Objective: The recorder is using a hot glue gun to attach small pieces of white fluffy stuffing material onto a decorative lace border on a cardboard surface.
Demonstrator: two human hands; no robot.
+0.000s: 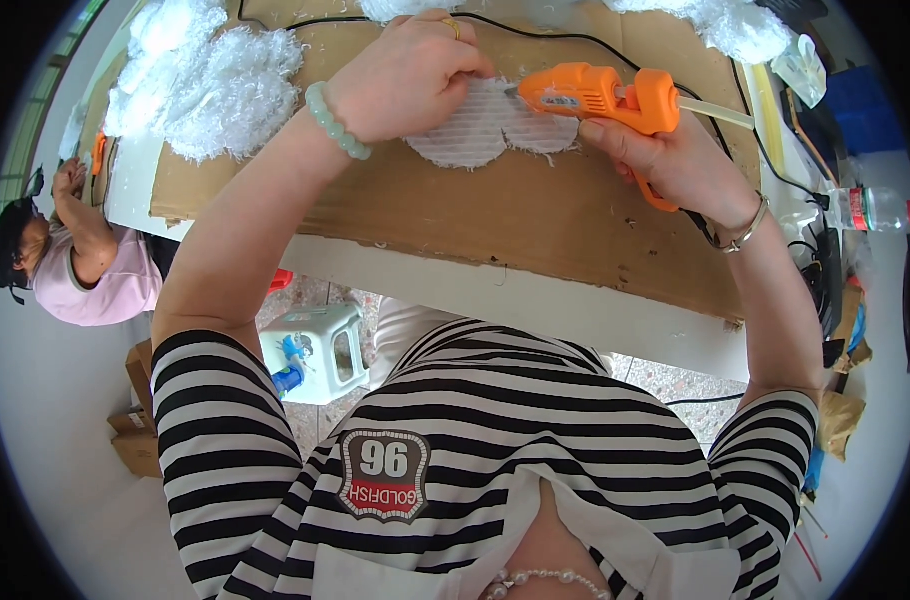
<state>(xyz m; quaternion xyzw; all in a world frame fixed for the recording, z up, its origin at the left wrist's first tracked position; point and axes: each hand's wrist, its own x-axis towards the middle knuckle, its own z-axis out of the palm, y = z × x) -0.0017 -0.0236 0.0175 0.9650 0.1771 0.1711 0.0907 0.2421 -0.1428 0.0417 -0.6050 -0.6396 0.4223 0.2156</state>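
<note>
At the wearer's twelve o'clock lies a white, ribbed, lobed cutout, fray-edged. At one, an orange glue gun, pale stick jutting behind, noses toward nine; I'd say its tip perhaps touches the cutout.

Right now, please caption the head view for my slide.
The right hand holds an orange glue gun beside the left hand, over a white lobed piece on brown cardboard.
</note>
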